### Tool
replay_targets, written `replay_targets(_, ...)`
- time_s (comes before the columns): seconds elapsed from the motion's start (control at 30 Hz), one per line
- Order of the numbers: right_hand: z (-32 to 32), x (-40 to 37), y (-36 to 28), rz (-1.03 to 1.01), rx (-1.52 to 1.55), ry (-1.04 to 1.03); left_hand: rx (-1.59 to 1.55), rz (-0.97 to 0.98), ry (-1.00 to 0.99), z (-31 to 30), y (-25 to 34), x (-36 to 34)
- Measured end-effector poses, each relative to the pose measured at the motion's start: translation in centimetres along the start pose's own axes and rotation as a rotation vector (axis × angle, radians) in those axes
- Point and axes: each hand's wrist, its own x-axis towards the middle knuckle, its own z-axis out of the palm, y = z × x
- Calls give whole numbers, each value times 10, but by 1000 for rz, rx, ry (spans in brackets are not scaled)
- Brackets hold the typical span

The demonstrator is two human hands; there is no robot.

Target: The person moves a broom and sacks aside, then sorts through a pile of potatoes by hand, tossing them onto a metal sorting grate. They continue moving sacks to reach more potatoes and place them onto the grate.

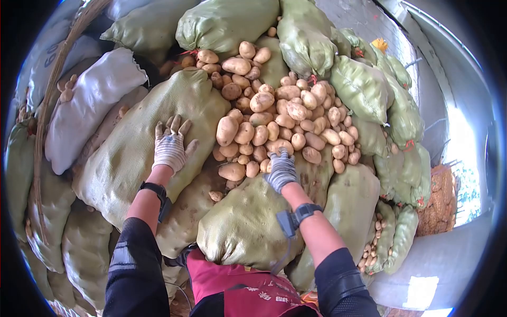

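Left hand [171, 143]: fingers spread, palm-down on big sack [137, 153], 9 o'clock. Right hand [282, 170]: fingers on potatoes [297, 111], can't tell if gripping. Potatoes heaped at 12-1 o'clock. Stacked sacks [228, 26] all round, grey panel [443, 259] at 4. Arms reach in from 7 and 5.

Left side: white woven-plastic sack [95, 108], lying aslant; long brown fibrous strand [75, 34] runs down left of it. Top centre: bulging pale-green woven sack [228, 24], just beside a second, taller pale-green sack [309, 37] with red tie [313, 79] at its lower end. Far right: reddish-brown mesh sack [435, 198], near smooth grey panel [443, 256]. Small yellow-orange object [379, 45], upper right; identity unclear.
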Motion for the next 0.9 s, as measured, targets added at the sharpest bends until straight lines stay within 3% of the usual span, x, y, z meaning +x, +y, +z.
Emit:
replay_targets(0.13,23,15,9,27,-35,31,18,-11,-26,3,0,0)
replay_targets(0.2,22,4,39,-48,511,72,19,3,-18,2,2,3)
replay_targets(0.23,19,-14,54,-56,547,160,19,-5,-29,2,2,3)
replay_targets(0.33,2,-110,113,-34,650,357,29,2,-32,6,1,0)
replay_targets(0.4,-1,-196,172,124,579,476,53,19,-15,2,1,1)
replay_targets(0.43,-26,-241,183,47,314,632,58,9,-35,-1,3,1)
replay_targets(0.47,-22,-287,211,205,136,711,61,2,-55,-3,5,0)
replay_targets(0.53,30,-400,308,430,122,721,87,10,-59,0,5,1)
replay_targets(0.57,33,-449,316,760,219,611,97,3,-67,0,6,1)
replay_targets(0.6,76,-519,360,817,2,587,92,-4,-85,-2,8,1)
replay_targets(0.73,132,-679,367,1285,95,435,105,-7,-89,1,8,0)
replay_targets(0.83,140,-691,357,1293,244,451,99,-16,-77,6,9,-1)
replay_targets(0.9,139,-639,361,1070,419,529,94,-11,-78,4,10,-1)
